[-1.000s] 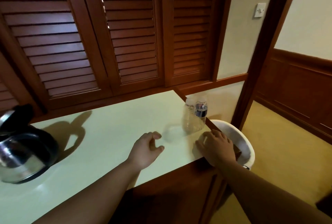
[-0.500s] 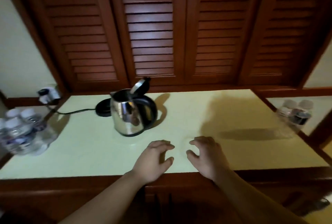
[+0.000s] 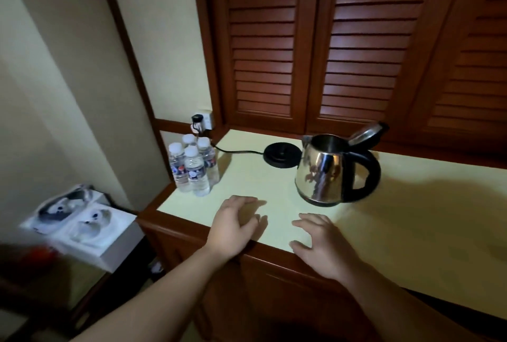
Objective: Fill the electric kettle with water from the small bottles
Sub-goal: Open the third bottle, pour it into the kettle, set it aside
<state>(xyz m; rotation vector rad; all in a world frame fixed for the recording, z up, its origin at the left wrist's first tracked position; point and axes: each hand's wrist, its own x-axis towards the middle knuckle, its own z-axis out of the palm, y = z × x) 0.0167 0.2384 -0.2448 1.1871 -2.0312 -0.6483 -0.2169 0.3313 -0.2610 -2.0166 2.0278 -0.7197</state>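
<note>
A steel electric kettle (image 3: 323,174) with a black handle stands on the pale countertop (image 3: 411,218), its lid tipped up and open. It is off its black base (image 3: 281,153), which lies just behind and to its left. Several small capped water bottles (image 3: 193,168) stand clustered at the counter's left end. My left hand (image 3: 233,227) rests on the counter's front edge, fingers loosely curled and holding nothing. My right hand (image 3: 319,244) lies flat next to it with fingers spread, in front of the kettle.
A cord runs from the base to a wall socket (image 3: 203,121) behind the bottles. Dark louvered wooden doors (image 3: 315,48) back the counter. A white box (image 3: 82,225) sits on a lower surface to the left of the wooden cabinet.
The view has swung left from the counter's right end to its left end. The kettle and the left bottle cluster came into full view. Both hands slid left along the front edge, still empty.
</note>
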